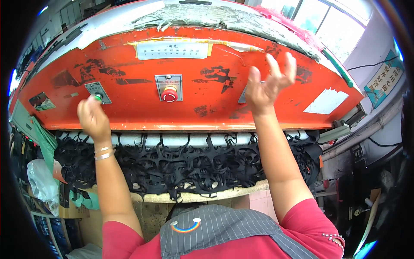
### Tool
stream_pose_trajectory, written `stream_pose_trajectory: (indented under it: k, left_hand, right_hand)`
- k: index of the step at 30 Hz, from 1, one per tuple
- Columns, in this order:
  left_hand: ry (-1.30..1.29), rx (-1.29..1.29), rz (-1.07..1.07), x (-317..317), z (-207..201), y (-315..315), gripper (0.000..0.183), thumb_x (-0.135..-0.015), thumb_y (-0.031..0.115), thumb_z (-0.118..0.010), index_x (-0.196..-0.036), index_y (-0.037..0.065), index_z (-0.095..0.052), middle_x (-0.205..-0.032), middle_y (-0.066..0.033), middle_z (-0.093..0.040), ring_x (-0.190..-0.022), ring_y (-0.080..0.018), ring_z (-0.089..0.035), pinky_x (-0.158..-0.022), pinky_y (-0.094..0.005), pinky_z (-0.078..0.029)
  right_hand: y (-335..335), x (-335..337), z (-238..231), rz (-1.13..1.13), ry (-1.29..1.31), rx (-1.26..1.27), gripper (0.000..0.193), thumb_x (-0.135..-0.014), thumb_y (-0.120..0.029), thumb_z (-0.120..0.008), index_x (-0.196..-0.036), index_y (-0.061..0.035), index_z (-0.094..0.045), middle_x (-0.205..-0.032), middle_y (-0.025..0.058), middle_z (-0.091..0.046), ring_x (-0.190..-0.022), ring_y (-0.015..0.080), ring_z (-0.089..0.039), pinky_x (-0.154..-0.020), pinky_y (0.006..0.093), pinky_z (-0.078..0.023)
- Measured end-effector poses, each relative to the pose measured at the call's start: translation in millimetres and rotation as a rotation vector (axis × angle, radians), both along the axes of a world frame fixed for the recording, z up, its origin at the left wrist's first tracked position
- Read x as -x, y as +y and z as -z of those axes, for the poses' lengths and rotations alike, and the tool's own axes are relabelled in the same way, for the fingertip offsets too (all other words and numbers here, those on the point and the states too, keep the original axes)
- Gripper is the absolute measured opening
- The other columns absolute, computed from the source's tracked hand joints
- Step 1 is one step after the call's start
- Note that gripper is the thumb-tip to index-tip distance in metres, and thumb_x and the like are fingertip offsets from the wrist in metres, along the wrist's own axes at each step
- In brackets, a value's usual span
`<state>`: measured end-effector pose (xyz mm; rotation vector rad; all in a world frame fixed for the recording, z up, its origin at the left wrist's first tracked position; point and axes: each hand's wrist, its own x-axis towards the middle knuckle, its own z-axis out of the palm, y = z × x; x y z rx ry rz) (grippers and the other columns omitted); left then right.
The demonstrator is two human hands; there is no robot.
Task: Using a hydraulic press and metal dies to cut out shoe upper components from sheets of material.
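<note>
the left button (98,98) and middle button (169,94) sit on the panel (138,113), behind tangled strips (202,164) on the worktop (207,197).

Bright daylight comes through a window (312,19) with dark frame bars at the upper right. Beside it, a pale wall (366,47) carries a teal-edged poster (383,82) and a dark cable (374,65). Lower on the right runs a thick light pipe (366,137). Pale pinkish floor tiles (262,202) show at lower centre. A whitish plastic bag (42,183) hangs at lower left.
</note>
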<state>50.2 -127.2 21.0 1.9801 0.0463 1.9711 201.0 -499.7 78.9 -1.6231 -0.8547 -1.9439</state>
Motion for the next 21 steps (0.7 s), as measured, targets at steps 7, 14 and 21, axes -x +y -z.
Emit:
stream_pose_trajectory:
  k: [7, 14, 21]
  left_hand:
    - [0.578, 0.131, 0.314, 22.6, 16.0, -57.0, 0.035, -0.096, 0.020, -0.057, -0.067, 0.002, -0.051, -0.068, -0.0126, -0.051, -0.062, -0.0268, -0.049, -0.059, -0.0387, -0.039]
    - [1.073, -0.167, 0.740, 103.3, 100.4, -220.3, 0.041, -0.069, 0.032, -0.080, -0.097, 0.004, -0.070, -0.094, -0.0095, -0.066, -0.092, -0.0283, -0.060, -0.082, -0.0377, -0.050]
    - [1.168, -0.269, 0.369, 105.0, 126.8, -280.9, 0.039, -0.064, 0.026, -0.081, -0.090, 0.007, -0.060, -0.092, -0.0093, -0.055, -0.093, -0.0287, -0.052, -0.082, -0.0385, -0.044]
  right_hand:
    - [-16.4, 48.2, 32.9, -0.248, 0.217, 0.215, 0.030, -0.080, -0.005, -0.067, -0.108, -0.0049, -0.058, -0.104, 0.0128, -0.059, -0.098, 0.0299, -0.056, -0.088, 0.0429, -0.042]
    - [-72.8, 181.9, 135.2, -0.186, 1.222, 0.880, 0.053, -0.066, -0.041, -0.081, -0.099, -0.0035, -0.061, -0.096, 0.0118, -0.055, -0.093, 0.0319, -0.054, -0.082, 0.0407, -0.046]
    - [-100.8, 190.9, 185.7, 0.068, 1.163, 0.858, 0.043, -0.054, -0.020, -0.083, -0.088, -0.0062, -0.060, -0.089, 0.0102, -0.059, -0.090, 0.0277, -0.059, -0.079, 0.0368, -0.049]
